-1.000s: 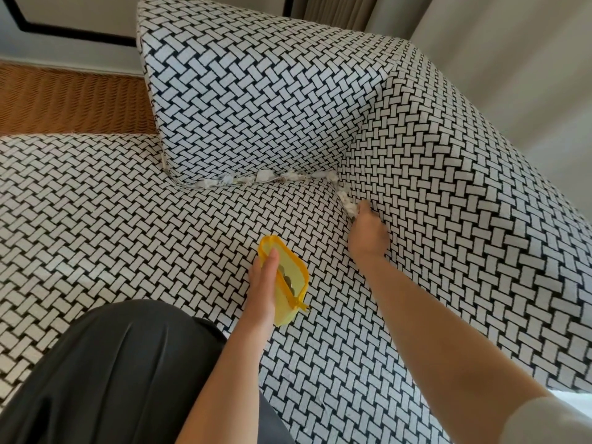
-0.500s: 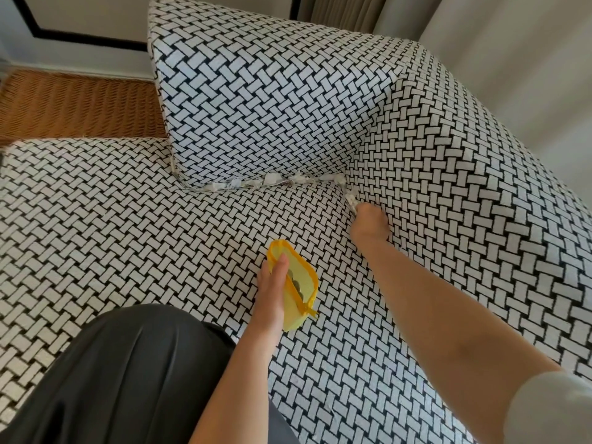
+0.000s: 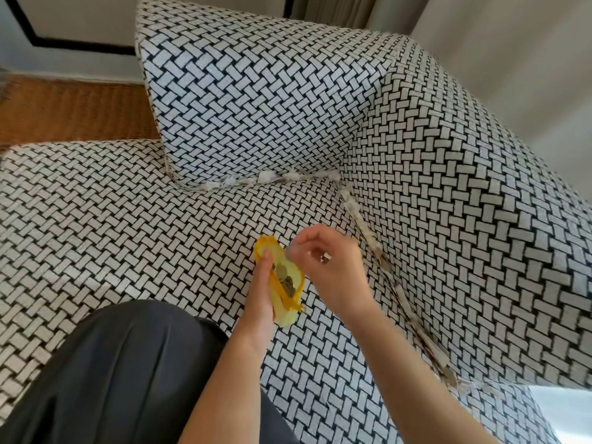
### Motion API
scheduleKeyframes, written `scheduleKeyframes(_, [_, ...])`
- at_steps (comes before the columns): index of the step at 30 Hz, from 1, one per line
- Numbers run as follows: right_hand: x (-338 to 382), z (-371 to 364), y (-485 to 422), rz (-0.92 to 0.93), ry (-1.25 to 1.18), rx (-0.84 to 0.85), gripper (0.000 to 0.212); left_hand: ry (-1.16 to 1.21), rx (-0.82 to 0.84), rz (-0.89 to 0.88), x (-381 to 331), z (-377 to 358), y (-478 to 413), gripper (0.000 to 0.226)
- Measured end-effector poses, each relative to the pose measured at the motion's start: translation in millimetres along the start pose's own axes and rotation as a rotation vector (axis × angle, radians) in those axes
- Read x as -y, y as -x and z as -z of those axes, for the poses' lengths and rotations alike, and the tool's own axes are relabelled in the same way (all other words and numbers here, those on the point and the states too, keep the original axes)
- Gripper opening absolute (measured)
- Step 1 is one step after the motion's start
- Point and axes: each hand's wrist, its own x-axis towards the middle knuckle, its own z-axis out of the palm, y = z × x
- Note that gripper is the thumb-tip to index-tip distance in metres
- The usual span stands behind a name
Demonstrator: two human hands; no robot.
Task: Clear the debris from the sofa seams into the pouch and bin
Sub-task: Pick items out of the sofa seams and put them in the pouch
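Right hand [image 3: 323, 264], back from the sofa seam [image 3: 362, 225], pinches a coin [image 3: 292, 250] over the pouch [image 3: 283, 318] gripped by the left hand [image 3: 259, 296]; deposit likely next, scraps [image 3: 266, 177] remain.

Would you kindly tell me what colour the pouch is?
The pouch is yellow with an orange rim, seen in the head view.

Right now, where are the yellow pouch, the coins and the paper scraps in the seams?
yellow pouch [image 3: 285, 318]: head view, pale lower corner.
coins [image 3: 284, 275]: head view, pile inside the pouch mouth.
paper scraps [image 3: 266, 177]: head view, white piece in back seam.
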Motion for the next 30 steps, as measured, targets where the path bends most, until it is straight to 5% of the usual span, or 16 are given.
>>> scheduleKeyframes(7, [-10.8, 0.0, 15.8, 0.127, 0.495, -0.053, 0.013, 0.064, -0.094, 0.012, 0.0, -3.8, 10.2, 0.078])
scheduleKeyframes(11, [-20.6, 6.2, 12.1, 0.074, 0.441, -0.109, 0.012, -0.003, -0.183, -0.025, 2.2, -2.3, 11.5, 0.076])
scheduleKeyframes(17, [-45.7, 8.6, 7.8, -0.065, 0.055, 0.007, 0.016, -0.268, -0.299, -0.056, 6.8, -0.1, 13.3, 0.085])
scheduleKeyframes(20, [-69.9, 16.0, 4.2, -0.217, 0.02, -0.159, 0.015, -0.36, -0.277, -0.064, 7.7, 0.0, 14.6, 0.099])
scheduleKeyframes(25, [-107.3, 29.6, -7.7, -0.428, 0.315, -0.316, 0.019, -0.373, -0.244, -0.07, 8.2, 0.2, 13.7, 0.087])
scheduleKeyframes(30, [-104.6, 34.9, -44.2, -0.248, 1.042, -0.239, 0.022, -0.344, -0.243, -0.05, 8.4, -0.3, 10.7, 0.096])
